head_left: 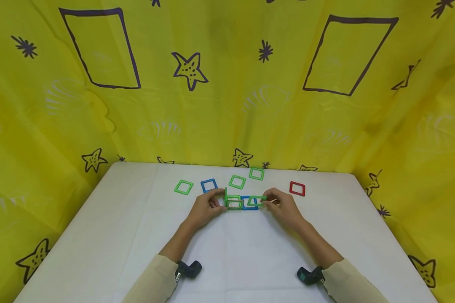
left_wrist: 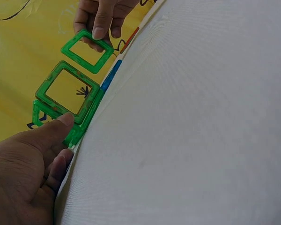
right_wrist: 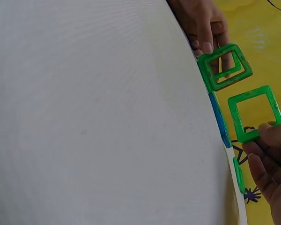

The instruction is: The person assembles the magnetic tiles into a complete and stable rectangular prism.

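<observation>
My right hand [head_left: 285,207] pinches a green square magnetic tile [right_wrist: 233,114] by one edge, holding it raised over a blue square tile [head_left: 250,208] on the table. To the left, green square tiles are joined to that blue one: one lies flat, one stands on its left side [head_left: 225,197] and another stands at the front [left_wrist: 48,86]. My left hand [head_left: 204,208] holds this group at its left, with the thumb at a corner of the front tile. Its other fingers are partly hidden. In the right wrist view, the raised tile is apart from the standing ones.
Behind the hands lie loose tiles: a blue one [head_left: 209,181], several green ones, among them one at the left [head_left: 176,186], and a red one [head_left: 297,195] at the right. A white cloth covers the table [head_left: 227,261]; a yellow patterned curtain [head_left: 227,113] hangs behind it.
</observation>
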`<state>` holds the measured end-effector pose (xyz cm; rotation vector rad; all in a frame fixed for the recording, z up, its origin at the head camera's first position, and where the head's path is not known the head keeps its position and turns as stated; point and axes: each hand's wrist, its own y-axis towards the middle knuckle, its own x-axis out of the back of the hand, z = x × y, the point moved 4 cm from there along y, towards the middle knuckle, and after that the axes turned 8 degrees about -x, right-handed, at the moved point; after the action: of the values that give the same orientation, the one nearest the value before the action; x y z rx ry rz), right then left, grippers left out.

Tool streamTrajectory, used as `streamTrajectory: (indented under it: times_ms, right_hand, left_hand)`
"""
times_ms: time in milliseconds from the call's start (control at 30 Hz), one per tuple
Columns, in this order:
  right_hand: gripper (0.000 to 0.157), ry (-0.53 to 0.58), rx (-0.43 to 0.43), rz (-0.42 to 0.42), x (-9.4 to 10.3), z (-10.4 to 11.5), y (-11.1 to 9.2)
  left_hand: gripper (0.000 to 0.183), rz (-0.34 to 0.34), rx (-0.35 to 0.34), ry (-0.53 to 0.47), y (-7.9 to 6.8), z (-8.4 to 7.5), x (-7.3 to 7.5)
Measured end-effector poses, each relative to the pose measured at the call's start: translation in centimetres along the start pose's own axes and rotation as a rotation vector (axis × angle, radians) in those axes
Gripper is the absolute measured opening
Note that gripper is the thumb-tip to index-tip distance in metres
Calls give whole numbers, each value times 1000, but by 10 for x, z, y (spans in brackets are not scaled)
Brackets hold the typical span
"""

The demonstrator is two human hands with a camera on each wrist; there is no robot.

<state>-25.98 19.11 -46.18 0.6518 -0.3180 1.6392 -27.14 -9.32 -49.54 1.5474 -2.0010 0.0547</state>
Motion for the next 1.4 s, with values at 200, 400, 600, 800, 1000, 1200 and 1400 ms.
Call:
streamTrajectory:
  times_ms: [200,400,600,800,1000,1200,1400]
  right_hand:
    - [12,8,9,18,-4,2,0]
    - [11,22,15,43,-9,2,0]
    - [13,10,-25,61,-13,2,-2]
    - [12,13,-21,41,-15,2,-2]
    - [23,14,-21,47,-19,0,-2]
    - [31,-23,3,45,-27,-3,5]
    - [27,-63,35,45,-34,-2,16]
  left_hand:
    - [54,-2,-7,-2,0,0,0]
    - [55,-1,-14,-3,0,0,0]
    - [55,2,2,-5,-1,-1,0]
    - [55,0,4,-13,-1,-2,0]
    - [55,2,4,-16,-1,-1,1]
    - [55,7,-13,-6,-1,-1,1]
    - [55,5,-19,-6,-1,-3,0]
